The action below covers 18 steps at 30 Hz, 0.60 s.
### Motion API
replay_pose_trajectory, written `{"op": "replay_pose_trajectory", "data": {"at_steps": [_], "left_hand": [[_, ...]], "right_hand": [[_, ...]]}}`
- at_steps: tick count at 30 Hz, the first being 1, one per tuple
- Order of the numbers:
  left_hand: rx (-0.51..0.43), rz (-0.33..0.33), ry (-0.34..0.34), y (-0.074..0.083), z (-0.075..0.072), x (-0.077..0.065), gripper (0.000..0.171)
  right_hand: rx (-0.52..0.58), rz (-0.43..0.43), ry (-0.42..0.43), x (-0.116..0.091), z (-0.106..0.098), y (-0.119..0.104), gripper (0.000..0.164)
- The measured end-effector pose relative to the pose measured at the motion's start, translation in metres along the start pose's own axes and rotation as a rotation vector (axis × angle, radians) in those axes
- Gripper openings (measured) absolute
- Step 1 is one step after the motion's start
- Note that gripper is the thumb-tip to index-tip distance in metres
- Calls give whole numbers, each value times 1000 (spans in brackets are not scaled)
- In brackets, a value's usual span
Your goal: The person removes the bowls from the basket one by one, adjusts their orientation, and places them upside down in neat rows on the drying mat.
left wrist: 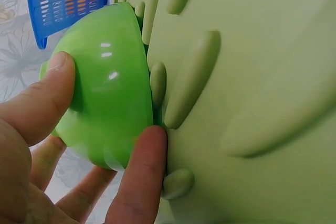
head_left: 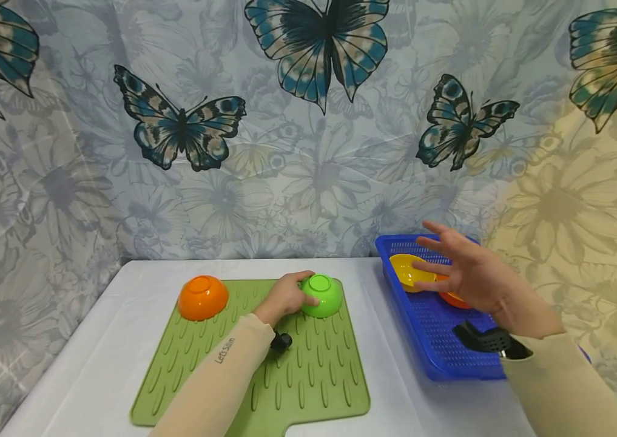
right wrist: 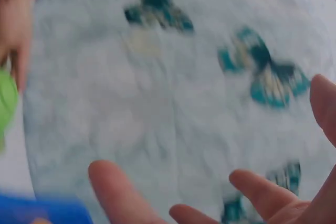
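Note:
A green bowl (head_left: 326, 298) lies upside down at the far right corner of a green ridged drying mat (head_left: 308, 382). My left hand (head_left: 285, 298) holds it from the left; in the left wrist view the thumb (left wrist: 62, 80) presses on its side and a fingertip (left wrist: 152, 142) sits at the rim by the mat. To the right, my right hand (head_left: 474, 276) is raised over a blue basket (head_left: 414, 346) with fingers spread and nothing in them. Inside the basket, a yellow bowl (head_left: 402, 271) and an orange bowl (head_left: 457, 300) are partly hidden behind that hand.
Another orange bowl (head_left: 202, 298) rests upside down at the mat's far left corner. White cloth (head_left: 90, 358) covers the table around the mat. Behind the table hangs a butterfly-print curtain (head_left: 286, 194). Each wrist wears a black strap, the right strap (head_left: 485, 340) in front of the basket.

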<state>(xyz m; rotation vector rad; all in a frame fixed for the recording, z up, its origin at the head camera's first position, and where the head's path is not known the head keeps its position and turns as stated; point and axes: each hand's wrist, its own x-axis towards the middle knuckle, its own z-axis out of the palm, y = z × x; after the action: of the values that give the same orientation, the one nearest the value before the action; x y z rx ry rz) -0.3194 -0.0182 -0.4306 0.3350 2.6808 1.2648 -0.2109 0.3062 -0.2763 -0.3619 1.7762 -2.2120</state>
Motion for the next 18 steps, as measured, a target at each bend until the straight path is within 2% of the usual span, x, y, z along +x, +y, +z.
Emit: {"op": "replay_pose_trajectory", "data": {"at_steps": [2,4,9,11,14,18], "left_hand": [[0,-5,3,-1,0,0,70],[-9,-5,2,-2,0,1,71],[-14,-10,3,-3,1,3,70],[-6,-18,7,-3,1,3,70],[7,-24,2,-2,1,3,71],[19,-14,-3,-1,2,3,72]], "right_hand": [[90,35,51,-2,-27,-9,46],[114,80,129,-4,-51,-16,45],[53,223,267,-9,-99,-18,78],[43,286,294,-10,-113,-13,88],[33,374,326,-14,-130,-3,92],[-13,432,347,-18,-145,7,94]]}}
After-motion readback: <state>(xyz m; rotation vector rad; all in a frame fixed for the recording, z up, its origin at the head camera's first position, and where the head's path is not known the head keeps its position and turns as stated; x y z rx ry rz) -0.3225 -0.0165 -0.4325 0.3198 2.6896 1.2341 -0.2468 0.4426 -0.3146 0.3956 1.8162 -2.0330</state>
